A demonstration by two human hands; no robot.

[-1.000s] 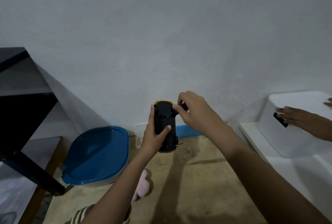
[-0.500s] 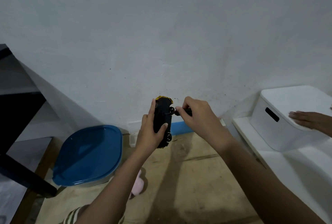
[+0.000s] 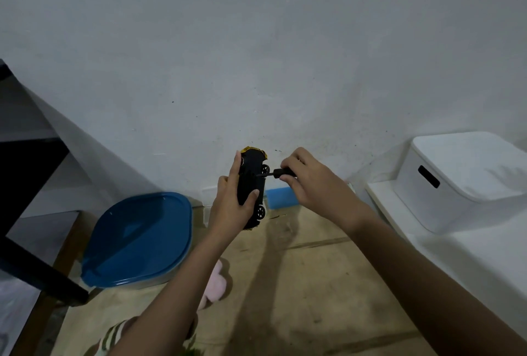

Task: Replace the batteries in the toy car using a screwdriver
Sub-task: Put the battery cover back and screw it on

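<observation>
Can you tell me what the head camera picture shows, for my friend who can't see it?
A left hand holds a black toy car upright with its underside showing, while the right hand presses a screwdriver sideways against it. A blue-lidded container and a white box sit nearby.

A person's left hand [image 3: 232,204] holds a black toy car [image 3: 252,184] with yellow trim upright in front of a pale wall [image 3: 256,56], its underside facing right and its wheels showing. The right hand [image 3: 310,181] pinches a small black screwdriver [image 3: 278,173] whose tip meets the car's underside. Below lie a tan floor [image 3: 299,284], a blue-lidded container [image 3: 139,238] to the left and a white lidded box [image 3: 456,178] on a white surface to the right.
</observation>
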